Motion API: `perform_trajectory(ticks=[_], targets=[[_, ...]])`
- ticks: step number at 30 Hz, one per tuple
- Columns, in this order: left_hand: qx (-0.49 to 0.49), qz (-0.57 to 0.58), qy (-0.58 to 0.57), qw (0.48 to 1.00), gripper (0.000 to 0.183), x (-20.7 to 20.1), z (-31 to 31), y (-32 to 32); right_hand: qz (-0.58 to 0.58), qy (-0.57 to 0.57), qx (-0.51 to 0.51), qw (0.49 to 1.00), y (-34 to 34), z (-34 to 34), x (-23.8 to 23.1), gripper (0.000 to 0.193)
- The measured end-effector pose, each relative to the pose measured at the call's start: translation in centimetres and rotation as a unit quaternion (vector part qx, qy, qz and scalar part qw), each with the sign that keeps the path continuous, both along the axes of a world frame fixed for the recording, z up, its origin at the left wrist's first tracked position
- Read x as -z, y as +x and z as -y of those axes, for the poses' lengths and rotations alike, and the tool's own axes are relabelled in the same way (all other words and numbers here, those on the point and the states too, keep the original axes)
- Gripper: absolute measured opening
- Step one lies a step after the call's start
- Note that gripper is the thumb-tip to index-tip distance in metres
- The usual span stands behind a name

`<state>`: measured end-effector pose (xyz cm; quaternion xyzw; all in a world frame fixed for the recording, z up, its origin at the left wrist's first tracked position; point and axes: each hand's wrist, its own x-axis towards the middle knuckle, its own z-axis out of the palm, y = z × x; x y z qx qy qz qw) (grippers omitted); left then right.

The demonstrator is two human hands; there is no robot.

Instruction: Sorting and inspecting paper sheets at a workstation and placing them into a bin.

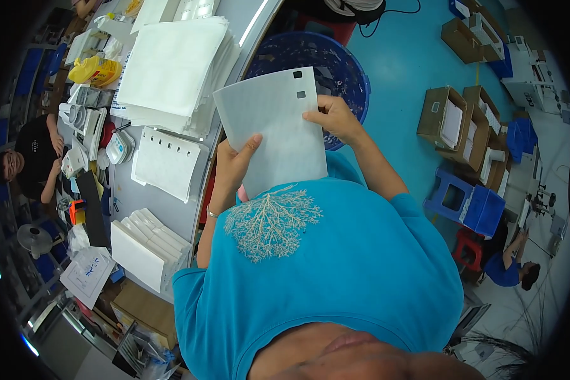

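In front of my chest I hold a white sheet with a slight curve in it. Two small dark squares show near its upper right corner. My left hand pinches the left edge, thumb on the face and fingers hidden behind. At the right edge, below the squares, my right hand grips it with the thumb in front. Beyond the sheet, partly covered by it, stands a round blue bin with scraps inside. On the table to my left lies a stack of white sheets with a row of small dark squares.
The grey table also bears a tall stack of large white sheets, folded white stacks and a yellow container. Cardboard boxes and a blue stool stand to the right. Other people sit at far left and right.
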<state>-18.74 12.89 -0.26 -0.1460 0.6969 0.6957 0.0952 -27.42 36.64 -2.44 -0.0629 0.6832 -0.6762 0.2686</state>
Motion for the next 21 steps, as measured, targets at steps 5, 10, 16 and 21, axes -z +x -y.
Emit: perform_trajectory(ticks=[5, 10, 16, 21], targets=[[0.011, -0.034, -0.060, 0.998, 0.034, -0.3, -1.0, 0.0, -0.085, 0.099, 0.087, 0.988, 1.1, 1.1, 0.6, 0.024], [-0.002, 0.003, -0.002, 1.000, 0.034, 0.1, -0.4, 0.3, 0.143, -0.069, -0.024, 0.987, 0.1, -1.5, -0.9, 0.025], [-0.019, -0.003, 0.065, 0.998, 0.035, 1.0, -0.5, -0.1, 0.288, -0.284, 0.070, 0.912, 0.8, 0.4, 0.9, 0.029], [-0.023, 0.008, 0.038, 0.999, 0.034, 0.8, -0.2, 0.4, 0.207, -0.075, 0.062, 0.974, 0.5, -0.1, 2.3, 0.022]])
